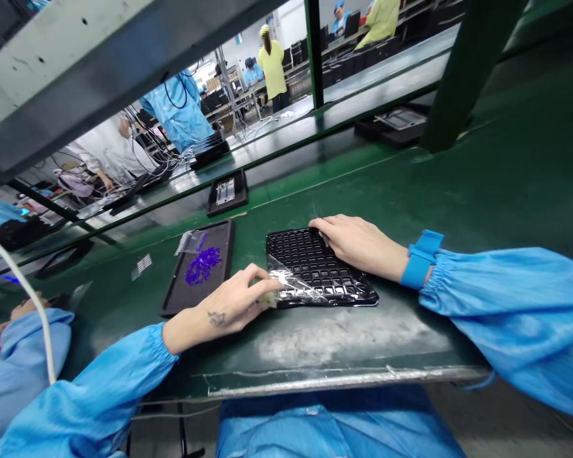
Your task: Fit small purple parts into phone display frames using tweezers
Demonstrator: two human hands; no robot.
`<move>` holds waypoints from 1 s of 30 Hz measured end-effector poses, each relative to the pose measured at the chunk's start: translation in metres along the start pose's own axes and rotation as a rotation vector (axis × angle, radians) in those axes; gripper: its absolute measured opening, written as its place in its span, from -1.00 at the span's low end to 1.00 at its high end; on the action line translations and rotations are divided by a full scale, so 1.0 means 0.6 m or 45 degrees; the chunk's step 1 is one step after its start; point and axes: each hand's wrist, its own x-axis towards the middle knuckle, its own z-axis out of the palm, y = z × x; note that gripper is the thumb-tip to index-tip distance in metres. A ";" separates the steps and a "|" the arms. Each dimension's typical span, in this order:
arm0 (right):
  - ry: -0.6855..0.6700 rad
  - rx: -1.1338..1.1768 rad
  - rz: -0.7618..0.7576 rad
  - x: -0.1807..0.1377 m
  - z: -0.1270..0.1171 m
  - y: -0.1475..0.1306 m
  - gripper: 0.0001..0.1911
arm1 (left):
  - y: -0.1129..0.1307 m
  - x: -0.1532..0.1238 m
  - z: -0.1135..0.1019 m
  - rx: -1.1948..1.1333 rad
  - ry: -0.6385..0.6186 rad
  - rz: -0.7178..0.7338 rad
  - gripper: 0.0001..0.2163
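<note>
A black plastic tray with rows of small square pockets lies on the green bench in front of me. Clear plastic film covers its near left corner and shines in the light. My left hand is at that corner, thumb and forefinger pinched on the film. Something pale and yellowish shows under its fingers. Curled over the tray's far right part, my right hand has its fingers closed. A small, slim grey thing shows under these fingertips, too little to name. A blue band circles the right wrist.
Left of the pocketed tray is a flat black tray holding small purple pieces and a clear bag. Beyond it, a smaller black tray sits near a rail. A green post rises right. A co-worker's sleeve is at left.
</note>
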 end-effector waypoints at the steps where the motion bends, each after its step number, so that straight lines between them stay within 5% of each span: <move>1: 0.012 0.053 0.021 0.001 0.000 0.004 -0.62 | 0.000 0.004 0.001 0.012 0.013 0.009 -0.62; 9: 0.189 0.392 0.256 0.020 -0.021 0.055 -0.64 | -0.015 0.047 0.001 0.147 -0.006 -0.005 -0.50; 16: -0.095 -0.210 0.185 -0.004 -0.060 0.099 -0.53 | -0.027 0.069 -0.001 0.267 -0.002 -0.003 -0.65; 21: -0.210 -0.270 0.158 -0.014 -0.060 0.105 -0.59 | -0.032 0.072 -0.001 0.255 0.009 -0.021 -0.66; 30: 0.061 -0.060 0.344 -0.007 -0.065 0.100 -0.63 | -0.047 0.082 0.003 0.230 0.052 0.026 -0.68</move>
